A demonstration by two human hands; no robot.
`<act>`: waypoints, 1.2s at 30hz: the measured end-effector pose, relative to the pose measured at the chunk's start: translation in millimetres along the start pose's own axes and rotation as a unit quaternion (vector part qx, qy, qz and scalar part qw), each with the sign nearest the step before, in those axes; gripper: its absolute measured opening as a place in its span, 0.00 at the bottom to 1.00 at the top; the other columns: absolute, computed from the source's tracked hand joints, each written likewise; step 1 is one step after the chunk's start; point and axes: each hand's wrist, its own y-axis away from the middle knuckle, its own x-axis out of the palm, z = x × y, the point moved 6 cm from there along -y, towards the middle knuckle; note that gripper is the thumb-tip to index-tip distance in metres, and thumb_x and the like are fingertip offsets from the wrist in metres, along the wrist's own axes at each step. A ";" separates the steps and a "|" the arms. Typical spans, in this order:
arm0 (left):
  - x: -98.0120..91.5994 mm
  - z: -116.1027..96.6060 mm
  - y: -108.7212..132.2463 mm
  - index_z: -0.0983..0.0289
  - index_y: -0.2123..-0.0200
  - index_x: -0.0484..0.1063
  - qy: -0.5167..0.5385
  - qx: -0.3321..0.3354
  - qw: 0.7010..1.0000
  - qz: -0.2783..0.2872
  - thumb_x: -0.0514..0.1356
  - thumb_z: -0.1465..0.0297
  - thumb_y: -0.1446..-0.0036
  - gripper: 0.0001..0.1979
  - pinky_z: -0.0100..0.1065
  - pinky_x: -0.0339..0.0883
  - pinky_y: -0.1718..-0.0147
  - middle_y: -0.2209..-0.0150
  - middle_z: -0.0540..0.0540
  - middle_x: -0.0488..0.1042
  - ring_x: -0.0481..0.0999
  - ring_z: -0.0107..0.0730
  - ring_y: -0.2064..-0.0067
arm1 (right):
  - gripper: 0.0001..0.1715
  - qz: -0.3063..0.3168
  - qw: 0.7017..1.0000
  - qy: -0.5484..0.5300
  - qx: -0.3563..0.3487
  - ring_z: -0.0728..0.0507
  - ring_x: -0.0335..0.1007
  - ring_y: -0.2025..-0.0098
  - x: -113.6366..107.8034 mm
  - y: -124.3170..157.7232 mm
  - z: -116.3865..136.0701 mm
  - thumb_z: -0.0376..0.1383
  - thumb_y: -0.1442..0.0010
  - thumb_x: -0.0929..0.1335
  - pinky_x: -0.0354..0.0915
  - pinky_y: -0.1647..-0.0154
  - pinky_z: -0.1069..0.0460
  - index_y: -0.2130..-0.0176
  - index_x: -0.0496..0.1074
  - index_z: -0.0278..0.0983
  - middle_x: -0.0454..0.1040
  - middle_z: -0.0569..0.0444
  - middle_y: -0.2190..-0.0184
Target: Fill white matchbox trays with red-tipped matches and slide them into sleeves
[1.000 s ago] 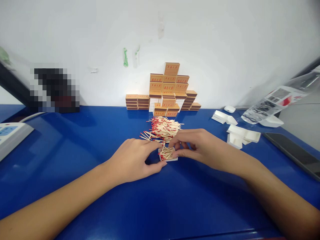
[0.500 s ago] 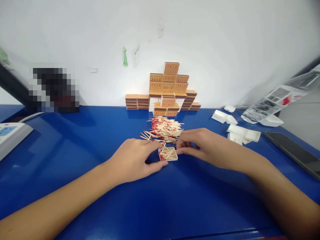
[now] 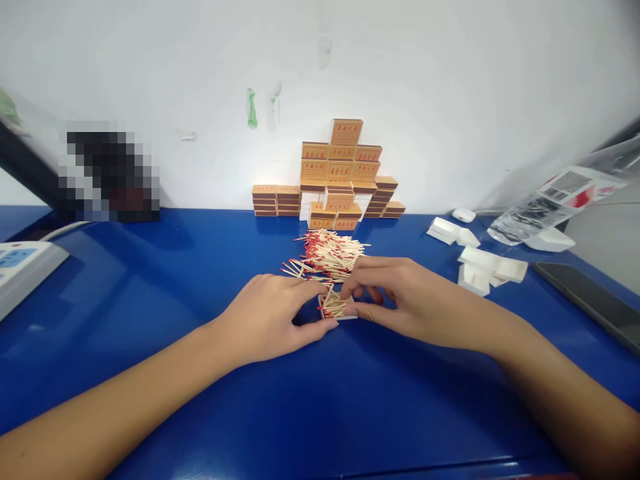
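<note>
A small white matchbox tray (image 3: 336, 309) filled with red-tipped matches lies on the blue table (image 3: 150, 287). My left hand (image 3: 273, 319) pinches the tray's left end between thumb and forefinger. My right hand (image 3: 395, 293) curls over the tray's right side, thumb and fingers pressing on the matches in it. Just behind the tray lies a loose pile of matches (image 3: 330, 255).
A stack of orange matchboxes (image 3: 335, 177) stands against the white wall. Several empty white trays (image 3: 487, 268) lie to the right, with a plastic bag (image 3: 555, 203) and a dark flat device (image 3: 590, 303). A white power strip (image 3: 23, 263) sits at the left edge.
My right hand has moved back over the tray's right side and its fingers now press on the matches. My left hand has stayed on the tray.
</note>
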 end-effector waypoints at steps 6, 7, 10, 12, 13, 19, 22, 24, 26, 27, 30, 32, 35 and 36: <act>0.7 1.9 1.2 0.60 0.53 0.81 -0.005 0.003 1.000 -0.011 0.66 0.58 0.36 0.14 0.30 0.56 0.75 0.78 0.45 0.69 0.68 0.27 0.77 | 0.10 0.004 1.000 0.016 0.011 0.45 0.71 0.63 3.2 -2.5 -6.0 0.36 0.27 0.67 0.63 0.61 0.50 0.61 0.77 0.39 0.78 0.53 0.62; 0.8 2.1 1.1 0.61 0.53 0.81 -0.005 0.003 1.000 -0.011 0.66 0.58 0.36 0.14 0.30 0.56 0.75 0.78 0.45 0.69 0.68 0.27 0.77 | 0.10 0.002 1.000 0.021 0.012 0.45 0.70 0.63 2.8 -2.6 -6.3 0.36 0.27 0.67 0.63 0.62 0.50 0.62 0.77 0.39 0.78 0.53 0.62; 0.4 2.0 0.6 0.61 0.52 0.81 -0.005 0.000 1.000 -0.011 0.67 0.59 0.37 0.14 0.30 0.56 0.74 0.78 0.45 0.69 0.69 0.27 0.77 | 0.15 -0.014 0.999 0.033 0.005 0.45 0.68 0.66 1.7 -2.3 -3.0 0.37 0.25 0.65 0.61 0.63 0.49 0.66 0.73 0.38 0.76 0.53 0.66; -0.5 1.5 0.4 0.61 0.52 0.81 -0.006 -0.002 1.000 -0.012 0.67 0.59 0.37 0.15 0.30 0.57 0.74 0.78 0.45 0.68 0.69 0.28 0.77 | 0.18 -0.029 0.999 0.031 -0.001 0.46 0.67 0.67 1.1 -2.0 0.7 0.39 0.24 0.64 0.60 0.63 0.50 0.67 0.72 0.38 0.75 0.54 0.68; -0.7 1.2 0.3 0.61 0.52 0.81 -0.005 -0.003 1.000 -0.010 0.67 0.59 0.37 0.15 0.31 0.57 0.74 0.78 0.44 0.68 0.69 0.28 0.77 | 0.18 -0.033 0.999 0.024 -0.005 0.46 0.67 0.67 1.5 -1.9 2.1 0.41 0.24 0.65 0.60 0.63 0.50 0.66 0.72 0.38 0.75 0.54 0.68; -0.2 1.7 0.2 0.60 0.52 0.81 -0.006 -0.004 1.000 -0.001 0.66 0.59 0.36 0.15 0.31 0.56 0.75 0.78 0.44 0.69 0.68 0.28 0.77 | 0.09 0.001 1.000 0.003 0.001 0.47 0.70 0.63 9.8 -1.7 -0.3 0.36 0.27 0.69 0.61 0.61 0.52 0.62 0.75 0.39 0.77 0.56 0.63; 0.0 2.2 0.5 0.61 0.52 0.81 -0.010 -0.001 1.000 -0.003 0.66 0.58 0.36 0.15 0.31 0.56 0.75 0.77 0.45 0.70 0.69 0.28 0.77 | 0.09 0.001 1.000 0.002 -0.001 0.47 0.70 0.64 11.0 -1.2 -1.0 0.35 0.27 0.69 0.61 0.62 0.52 0.62 0.75 0.39 0.77 0.56 0.63; 0.4 2.4 0.7 0.61 0.52 0.81 -0.009 0.000 1.000 -0.003 0.65 0.58 0.35 0.15 0.31 0.56 0.75 0.77 0.45 0.70 0.69 0.28 0.77 | 0.08 0.004 1.000 -0.007 -0.008 0.48 0.71 0.63 11.7 -1.0 0.3 0.35 0.27 0.69 0.62 0.61 0.52 0.62 0.75 0.39 0.77 0.56 0.62; 0.7 2.4 0.7 0.61 0.53 0.81 -0.008 0.000 1.000 -0.002 0.65 0.58 0.35 0.15 0.31 0.56 0.75 0.77 0.45 0.71 0.69 0.27 0.77 | 0.08 0.006 1.000 -0.007 -0.008 0.47 0.71 0.62 11.4 -1.1 0.8 0.36 0.27 0.69 0.62 0.60 0.52 0.61 0.76 0.39 0.77 0.55 0.62; 0.9 2.4 0.6 0.61 0.53 0.81 -0.008 -0.001 1.000 -0.002 0.65 0.58 0.35 0.15 0.30 0.56 0.75 0.77 0.45 0.71 0.70 0.27 0.77 | 0.08 0.003 1.000 -0.002 -0.004 0.47 0.71 0.63 10.4 -1.1 0.4 0.36 0.27 0.69 0.62 0.61 0.52 0.61 0.76 0.39 0.77 0.55 0.62; 0.4 1.7 0.1 0.61 0.52 0.81 -0.010 -0.005 1.000 -0.005 0.65 0.58 0.36 0.15 0.30 0.57 0.75 0.78 0.45 0.70 0.69 0.27 0.77 | 0.08 -0.008 1.000 0.018 0.009 0.47 0.69 0.65 5.0 -1.0 -1.7 0.37 0.28 0.70 0.61 0.64 0.51 0.63 0.76 0.39 0.76 0.55 0.64; 0.0 1.1 -0.1 0.60 0.52 0.80 -0.011 -0.007 1.000 -0.006 0.66 0.58 0.36 0.15 0.30 0.56 0.75 0.78 0.45 0.69 0.69 0.27 0.77 | 0.09 -0.008 1.000 0.022 0.010 0.47 0.68 0.65 2.4 -0.5 -2.2 0.36 0.29 0.70 0.60 0.65 0.51 0.64 0.76 0.39 0.76 0.55 0.65; -0.1 0.6 -0.1 0.60 0.52 0.80 -0.006 -0.008 1.000 -0.001 0.66 0.59 0.36 0.14 0.30 0.57 0.75 0.78 0.45 0.69 0.69 0.28 0.77 | 0.08 -0.022 0.999 0.029 0.006 0.46 0.68 0.65 0.4 -0.4 -2.2 0.36 0.29 0.70 0.60 0.65 0.51 0.63 0.75 0.39 0.75 0.54 0.65; -0.2 0.4 0.0 0.60 0.51 0.80 -0.004 -0.007 1.000 -0.001 0.66 0.59 0.36 0.14 0.30 0.57 0.75 0.78 0.45 0.69 0.69 0.28 0.77 | 0.08 -0.039 0.999 0.035 0.007 0.45 0.68 0.64 -0.5 -0.6 -2.6 0.36 0.29 0.70 0.61 0.64 0.51 0.62 0.75 0.39 0.75 0.54 0.65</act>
